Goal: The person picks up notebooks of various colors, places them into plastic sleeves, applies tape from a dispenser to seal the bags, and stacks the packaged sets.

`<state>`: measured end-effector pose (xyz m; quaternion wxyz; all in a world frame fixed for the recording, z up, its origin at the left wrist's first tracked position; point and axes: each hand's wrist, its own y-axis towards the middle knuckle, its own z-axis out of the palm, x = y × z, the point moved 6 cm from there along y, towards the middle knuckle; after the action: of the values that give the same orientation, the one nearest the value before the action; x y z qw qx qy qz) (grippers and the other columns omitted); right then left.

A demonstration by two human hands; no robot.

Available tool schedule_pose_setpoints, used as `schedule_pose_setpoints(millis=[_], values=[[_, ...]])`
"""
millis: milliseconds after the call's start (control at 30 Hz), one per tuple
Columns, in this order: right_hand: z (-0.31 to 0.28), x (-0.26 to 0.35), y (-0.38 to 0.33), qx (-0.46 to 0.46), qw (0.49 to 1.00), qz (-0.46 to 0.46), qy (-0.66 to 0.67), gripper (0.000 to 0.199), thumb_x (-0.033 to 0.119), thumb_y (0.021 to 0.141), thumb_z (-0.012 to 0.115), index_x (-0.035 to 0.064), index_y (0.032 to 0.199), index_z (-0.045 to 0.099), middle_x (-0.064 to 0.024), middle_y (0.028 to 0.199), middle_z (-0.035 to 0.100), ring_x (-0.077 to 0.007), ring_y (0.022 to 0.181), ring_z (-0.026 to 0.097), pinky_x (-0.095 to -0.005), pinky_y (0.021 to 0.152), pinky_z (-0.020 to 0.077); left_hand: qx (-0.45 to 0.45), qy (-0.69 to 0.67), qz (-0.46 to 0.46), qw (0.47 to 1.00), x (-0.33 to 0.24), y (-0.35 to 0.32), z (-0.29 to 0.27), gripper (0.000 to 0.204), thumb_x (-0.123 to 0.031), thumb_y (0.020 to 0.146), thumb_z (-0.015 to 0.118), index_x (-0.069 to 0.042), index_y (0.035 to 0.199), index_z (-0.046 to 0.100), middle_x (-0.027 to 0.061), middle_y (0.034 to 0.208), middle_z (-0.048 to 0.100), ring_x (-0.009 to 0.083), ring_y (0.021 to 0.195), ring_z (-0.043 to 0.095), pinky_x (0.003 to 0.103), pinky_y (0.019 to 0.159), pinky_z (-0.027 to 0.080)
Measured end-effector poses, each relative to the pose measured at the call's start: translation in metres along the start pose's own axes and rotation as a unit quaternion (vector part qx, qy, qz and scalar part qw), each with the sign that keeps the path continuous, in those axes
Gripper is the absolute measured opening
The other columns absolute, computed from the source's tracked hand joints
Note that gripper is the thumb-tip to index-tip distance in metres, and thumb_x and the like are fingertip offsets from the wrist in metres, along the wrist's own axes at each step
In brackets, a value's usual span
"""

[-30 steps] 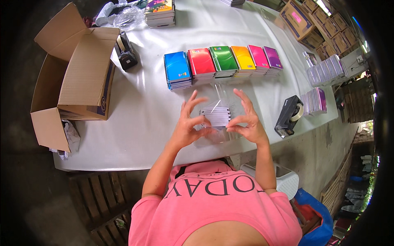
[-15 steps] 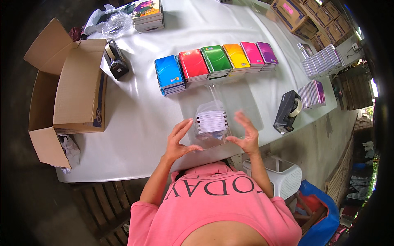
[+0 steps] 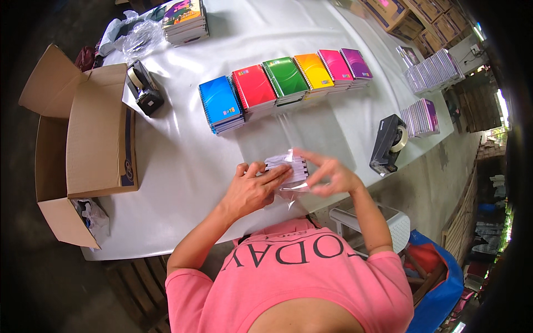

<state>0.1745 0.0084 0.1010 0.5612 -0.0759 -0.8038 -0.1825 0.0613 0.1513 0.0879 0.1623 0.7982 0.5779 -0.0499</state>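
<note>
Two bare hands meet over a small stack of spiral-bound notebooks wrapped in clear plastic film (image 3: 287,166), which lies on the white table (image 3: 183,183) just in front of the person in the pink shirt. Left hand (image 3: 256,187): palm down, fingers extended and laid flat across the near side of the stack, pressing on the film rather than closing around it. Right hand (image 3: 328,176): fingers partly curled, fingertips touching the right end of the stack where loose film sticks out; motion blur hides whether they pinch the film. A flat sheet of clear film (image 3: 300,125) lies on the table just beyond the stack.

Farther back, six piles of spiral notebooks stand side by side in a row: blue pile (image 3: 221,104), red pile (image 3: 254,90), green pile (image 3: 285,79), yellow pile (image 3: 314,72), pink pile (image 3: 336,66), purple pile (image 3: 356,64). To the right of the hands, near the table edge, sits a black tape dispenser (image 3: 387,143); a second black tape dispenser (image 3: 144,87) stands at the left, beside an open brown cardboard box (image 3: 97,139). Two groups of small purple-edged notebooks (image 3: 421,117) (image 3: 433,71) occupy the right side of the table. At the far left corner lie crumpled clear plastic (image 3: 139,36) and a pile of notebooks with colourful covers (image 3: 184,19).
</note>
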Motion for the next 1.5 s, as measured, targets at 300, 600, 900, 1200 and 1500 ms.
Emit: schedule_pose_setpoints(millis=[300,600,900,1200,1500], values=[[-0.016,-0.035,0.061,-0.151,0.978,0.130,0.068,0.024,-0.002,0.077,0.065,0.0029,0.100,0.067,-0.0111,0.098,0.068,-0.0155,0.082,0.065,-0.0273,0.077,0.0511,0.062,-0.022,0.032,0.997,-0.004,0.007,-0.004,0.076,-0.020,0.063,0.075,-0.021,0.134,0.046,-0.0035,0.137,0.044,0.0148,0.124,0.042,0.044,0.092,0.035],[-0.162,-0.054,-0.224,-0.645,0.676,0.269,-0.236,0.039,0.030,0.085,0.066,0.0072,0.116,0.059,-0.0034,0.114,0.059,-0.0121,0.095,0.055,-0.0277,0.073,0.0449,0.127,-0.078,0.032,0.988,0.006,0.021,0.003,0.085,-0.021,0.054,0.081,-0.036,0.130,0.046,-0.0024,0.145,0.033,0.0155,0.134,0.031,0.058,0.099,0.026],[-0.160,-0.097,-0.272,-0.568,0.657,0.482,0.114,0.047,0.055,0.078,0.065,0.0184,0.107,0.063,0.0038,0.119,0.050,-0.0159,0.116,0.035,-0.0417,0.083,0.0308,0.154,-0.042,0.035,0.987,0.005,0.030,-0.006,0.096,-0.021,0.047,0.084,-0.047,0.130,0.044,-0.0062,0.143,0.035,0.0172,0.138,0.026,0.062,0.106,0.008],[-0.110,-0.096,-0.291,-0.612,0.647,0.402,-0.215,0.022,0.030,0.080,0.071,0.0107,0.090,0.071,-0.0016,0.144,0.034,-0.0244,0.125,0.039,-0.0543,0.098,0.0288,0.157,-0.021,0.016,0.987,0.008,0.022,-0.002,0.103,-0.022,0.043,0.086,-0.052,0.131,0.040,-0.0073,0.149,0.027,0.0270,0.141,0.013,0.064,0.107,-0.001],[-0.054,0.020,-0.040,-0.147,0.949,0.278,-0.013,0.018,0.004,0.083,0.061,0.0009,0.099,0.070,-0.0086,0.075,0.067,-0.0115,0.065,0.059,-0.0248,0.064,0.0474,0.203,0.017,0.014,0.979,0.007,0.022,-0.006,0.117,-0.029,0.039,0.088,-0.059,0.134,0.026,-0.0093,0.152,0.020,0.0311,0.142,0.004,0.067,0.107,-0.003]])
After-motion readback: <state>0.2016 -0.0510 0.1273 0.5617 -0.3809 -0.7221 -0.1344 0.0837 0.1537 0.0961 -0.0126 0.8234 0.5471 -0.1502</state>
